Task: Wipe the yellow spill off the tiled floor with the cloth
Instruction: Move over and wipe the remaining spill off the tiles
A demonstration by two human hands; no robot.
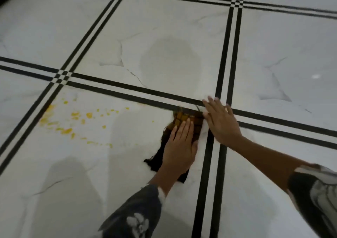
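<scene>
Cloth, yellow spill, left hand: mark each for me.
cloth (186, 117), head view, checked far end.
yellow spill (66, 131), head view, large blob near its left.
left hand (179, 146), head view, back of the hand.

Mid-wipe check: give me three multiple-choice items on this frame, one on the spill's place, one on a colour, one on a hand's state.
1. Where is the yellow spill relative to the cloth?
A. To its left
B. To its right
C. Beyond the far lines

2. What colour are the lines crossing the floor?
A. Red
B. Black
C. Blue

3. How is the left hand placed?
A. Fisted round the cloth
B. Raised off the floor
C. Flat on the cloth, fingers straight

Answers:
1 A, the yellow spill sits left of the cloth.
2 B, paired black lines run across the white floor.
3 C, the palm lies on the cloth with the fingers extended.
</scene>
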